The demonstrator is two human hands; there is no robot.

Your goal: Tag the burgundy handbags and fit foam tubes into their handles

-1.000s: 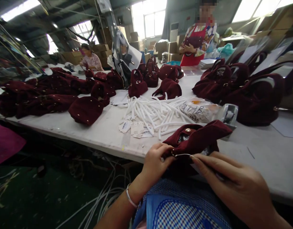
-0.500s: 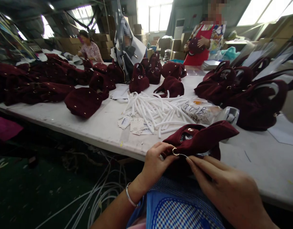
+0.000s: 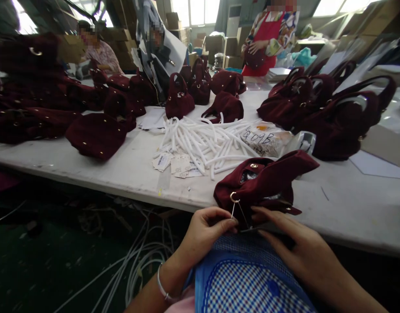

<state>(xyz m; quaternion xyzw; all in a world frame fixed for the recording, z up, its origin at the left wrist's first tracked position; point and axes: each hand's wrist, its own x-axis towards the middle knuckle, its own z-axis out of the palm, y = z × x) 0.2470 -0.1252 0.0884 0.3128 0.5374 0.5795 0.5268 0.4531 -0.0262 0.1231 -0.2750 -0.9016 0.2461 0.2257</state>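
Observation:
A maroon fabric handbag [image 3: 268,178] rests at the table's near edge, its strap jutting up to the right and clear plastic showing inside. A gold-coloured metal ring [image 3: 234,198] is on its near side. Thin string [image 3: 233,210] runs through the ring and hangs down in two strands. My left hand [image 3: 204,230] pinches one strand just below the ring. By the other strand's lower end is a thin dark piece, too unclear to name. My right hand [image 3: 300,245] is beside it, thumb and fingers apart, against the bag's lower edge.
White tubes [image 3: 200,139] lie heaped beyond the bag, with paper tags [image 3: 180,164] and a marked plastic bag [image 3: 266,140] beside them. More maroon handbags [image 3: 95,134] crowd both sides of the white table [image 3: 131,174]. Several people are across it. Cables [image 3: 144,256] hang below.
My left hand has left the ring and drawn a strand downward. My right hand has let go of the string and its fingers have spread. The view has shifted slightly.

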